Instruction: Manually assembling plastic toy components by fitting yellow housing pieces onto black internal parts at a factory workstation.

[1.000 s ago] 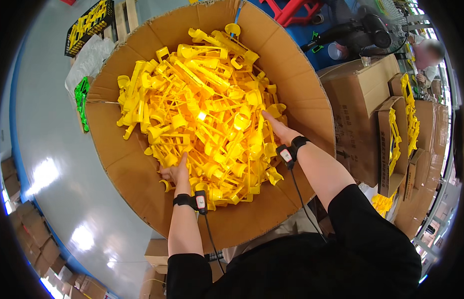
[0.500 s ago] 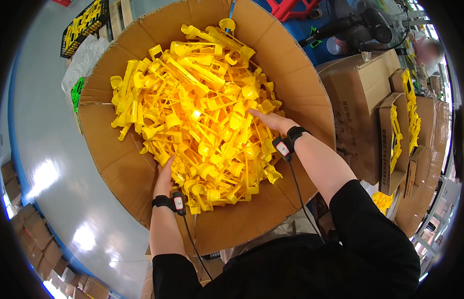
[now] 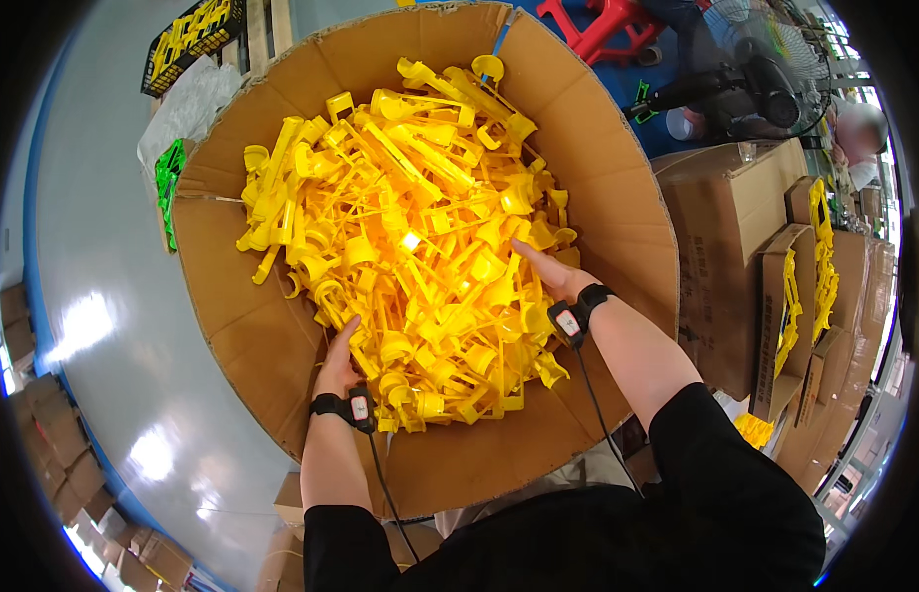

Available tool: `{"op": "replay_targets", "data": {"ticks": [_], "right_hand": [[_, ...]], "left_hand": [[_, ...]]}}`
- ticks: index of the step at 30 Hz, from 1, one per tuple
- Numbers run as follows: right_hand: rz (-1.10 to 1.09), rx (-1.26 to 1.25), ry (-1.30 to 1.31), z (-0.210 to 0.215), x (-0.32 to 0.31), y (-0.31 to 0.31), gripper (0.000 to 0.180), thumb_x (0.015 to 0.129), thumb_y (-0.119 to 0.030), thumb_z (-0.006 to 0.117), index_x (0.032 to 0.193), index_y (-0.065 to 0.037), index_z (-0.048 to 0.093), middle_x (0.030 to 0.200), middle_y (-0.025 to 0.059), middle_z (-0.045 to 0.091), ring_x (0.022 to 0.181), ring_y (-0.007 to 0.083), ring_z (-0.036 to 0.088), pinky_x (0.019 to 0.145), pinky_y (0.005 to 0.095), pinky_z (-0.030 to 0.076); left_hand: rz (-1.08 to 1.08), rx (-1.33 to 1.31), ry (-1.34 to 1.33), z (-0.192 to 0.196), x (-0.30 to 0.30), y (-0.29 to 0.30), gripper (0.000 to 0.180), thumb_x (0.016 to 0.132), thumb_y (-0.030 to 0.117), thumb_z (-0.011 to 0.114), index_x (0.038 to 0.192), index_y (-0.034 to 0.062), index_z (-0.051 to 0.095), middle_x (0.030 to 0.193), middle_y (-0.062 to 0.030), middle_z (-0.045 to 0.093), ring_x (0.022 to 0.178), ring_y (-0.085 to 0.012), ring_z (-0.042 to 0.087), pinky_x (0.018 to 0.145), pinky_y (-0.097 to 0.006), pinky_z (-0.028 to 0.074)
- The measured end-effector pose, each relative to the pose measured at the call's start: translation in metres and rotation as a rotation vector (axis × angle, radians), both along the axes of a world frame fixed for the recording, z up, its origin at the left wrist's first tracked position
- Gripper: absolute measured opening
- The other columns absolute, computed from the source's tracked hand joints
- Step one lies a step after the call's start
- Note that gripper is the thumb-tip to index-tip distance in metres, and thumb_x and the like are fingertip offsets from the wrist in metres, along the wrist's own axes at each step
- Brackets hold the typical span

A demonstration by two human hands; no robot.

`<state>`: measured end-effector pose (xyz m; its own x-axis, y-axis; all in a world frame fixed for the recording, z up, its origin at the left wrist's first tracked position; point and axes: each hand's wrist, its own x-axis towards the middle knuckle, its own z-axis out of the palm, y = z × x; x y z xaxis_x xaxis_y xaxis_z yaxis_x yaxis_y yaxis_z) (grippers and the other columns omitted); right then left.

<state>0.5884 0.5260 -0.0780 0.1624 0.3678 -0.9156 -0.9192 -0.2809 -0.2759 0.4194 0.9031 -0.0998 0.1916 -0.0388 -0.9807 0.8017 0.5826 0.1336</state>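
Flanking the heap of yellow plastic parts, the left hand and right hand press flat and open, hemming it inside the cardboard box.

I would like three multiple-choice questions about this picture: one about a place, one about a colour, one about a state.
1. Where does the left hand rest?
A. at the near-left edge of the heap of plastic parts
B. on the red stool
C. on the floor

2. What colour are the parts in the cardboard box?
A. blue
B. yellow
C. white

3. How is the right hand held?
A. clenched in a fist
B. gripping a tool
C. open, fingers stretched onto the heap

Answers: 1 A, it touches the pile's lower left side; 2 B, all are bright yellow; 3 C, the palm lies flat, nothing gripped.
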Motion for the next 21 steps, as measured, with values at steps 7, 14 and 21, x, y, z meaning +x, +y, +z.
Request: {"op": "replay_targets", "data": {"ticks": [7, 14, 21], "right_hand": [[0.066, 0.016, 0.025, -0.018, 0.005, 0.013, 0.107, 0.076, -0.078, 0.050, 0.154, -0.017, 0.008, 0.160, 0.0112, 0.003, 0.147, 0.0262, 0.003, 0.115, 0.0457, 0.009], [0.154, -0.083, -0.008, 0.041, -0.004, 0.057, 0.111, 0.076, -0.076, 0.053, 0.154, -0.016, 0.003, 0.159, 0.0132, -0.002, 0.147, 0.0289, 0.001, 0.115, 0.0504, 0.008], [0.100, 0.068, 0.028, 0.019, -0.016, 0.062, 0.105, 0.079, -0.078, 0.043, 0.153, -0.017, 0.001, 0.160, 0.0119, -0.002, 0.147, 0.0280, 0.003, 0.114, 0.0524, 0.008]], "left_hand": [[-0.098, -0.047, -0.011, -0.003, 0.010, -0.008, 0.070, 0.087, 0.050, 0.062, 0.142, 0.0132, 0.040, 0.136, -0.0103, 0.051, 0.123, -0.0304, 0.050, 0.100, -0.051, 0.041], [0.000, -0.289, -0.058, -0.020, -0.003, 0.018, 0.073, 0.085, 0.045, 0.067, 0.143, 0.0132, 0.036, 0.137, -0.0112, 0.050, 0.120, -0.0312, 0.053, 0.096, -0.049, 0.044], [-0.029, -0.170, -0.101, -0.014, 0.008, 0.002, 0.071, 0.087, 0.045, 0.065, 0.143, 0.0119, 0.037, 0.135, -0.0103, 0.051, 0.119, -0.0274, 0.054, 0.094, -0.044, 0.048]]}}
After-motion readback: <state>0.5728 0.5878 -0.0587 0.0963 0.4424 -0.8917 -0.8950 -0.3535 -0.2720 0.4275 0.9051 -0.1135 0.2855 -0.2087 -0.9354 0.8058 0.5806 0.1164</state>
